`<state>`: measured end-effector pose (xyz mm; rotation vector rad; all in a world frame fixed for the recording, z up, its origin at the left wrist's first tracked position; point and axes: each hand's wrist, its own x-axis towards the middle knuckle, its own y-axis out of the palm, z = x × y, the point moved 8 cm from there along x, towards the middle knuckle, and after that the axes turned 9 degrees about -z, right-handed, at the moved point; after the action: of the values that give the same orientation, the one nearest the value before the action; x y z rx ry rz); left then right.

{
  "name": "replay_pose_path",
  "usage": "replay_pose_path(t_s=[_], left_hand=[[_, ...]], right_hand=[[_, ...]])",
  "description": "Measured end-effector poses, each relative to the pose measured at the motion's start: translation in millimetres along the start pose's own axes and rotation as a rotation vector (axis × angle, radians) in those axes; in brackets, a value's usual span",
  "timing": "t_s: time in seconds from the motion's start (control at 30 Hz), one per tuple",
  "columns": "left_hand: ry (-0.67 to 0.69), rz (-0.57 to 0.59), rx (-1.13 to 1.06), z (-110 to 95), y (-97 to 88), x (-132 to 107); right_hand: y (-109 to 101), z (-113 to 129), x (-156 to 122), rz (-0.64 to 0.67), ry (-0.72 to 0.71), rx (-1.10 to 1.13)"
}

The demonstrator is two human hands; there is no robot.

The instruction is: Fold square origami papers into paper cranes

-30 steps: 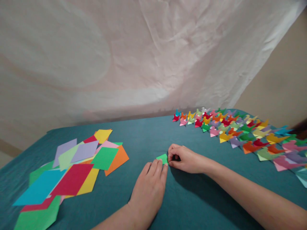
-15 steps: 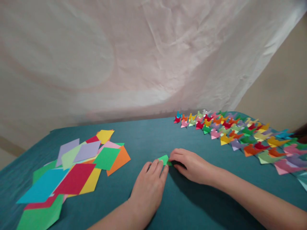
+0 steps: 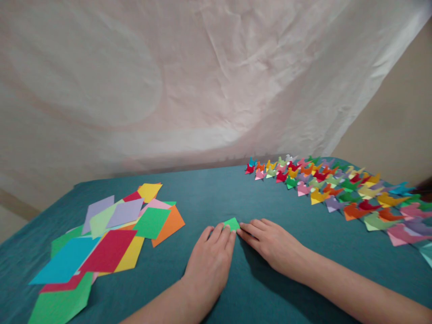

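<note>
A small folded piece of green paper (image 3: 232,223) lies on the teal cloth between my hands. My left hand (image 3: 211,258) rests palm down, its fingertips holding the paper's near left side against the table. From the right, my right hand (image 3: 275,245) reaches in with fingers stretched out, fingertips touching the paper's right corner. The right thumb is mostly hidden. Under my left fingers, part of the paper cannot be seen.
At left lies a loose pile of coloured paper sheets (image 3: 110,249). Rows of small folded paper birds (image 3: 319,195) in many colours stand along the right side of the teal-covered table (image 3: 202,193). A pale wrinkled cloth (image 3: 209,81) hangs behind.
The fingers of my right hand were bent around a darker green flap at the paper's right; now they are straighter and the flap no longer shows. My left hand has hardly moved.
</note>
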<state>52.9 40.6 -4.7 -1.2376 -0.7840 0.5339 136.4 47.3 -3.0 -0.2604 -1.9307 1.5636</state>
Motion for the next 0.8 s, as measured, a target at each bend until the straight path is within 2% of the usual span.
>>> replay_pose_path(t_s=[0.13, 0.37, 0.8], left_hand=[[-0.014, 0.004, 0.003, 0.9, -2.5, 1.0], [-0.005, -0.057, 0.062, 2.4, -5.2, 0.4], [-0.004, -0.033, 0.063, 2.0, -9.2, 1.6]], right_hand=[[-2.1, 0.7, 0.8, -0.006, 0.014, 0.006], [0.3, 0.6, 1.6, 0.021, 0.013, -0.018], [-2.0, -2.6, 1.1, -0.007, 0.048, 0.044]])
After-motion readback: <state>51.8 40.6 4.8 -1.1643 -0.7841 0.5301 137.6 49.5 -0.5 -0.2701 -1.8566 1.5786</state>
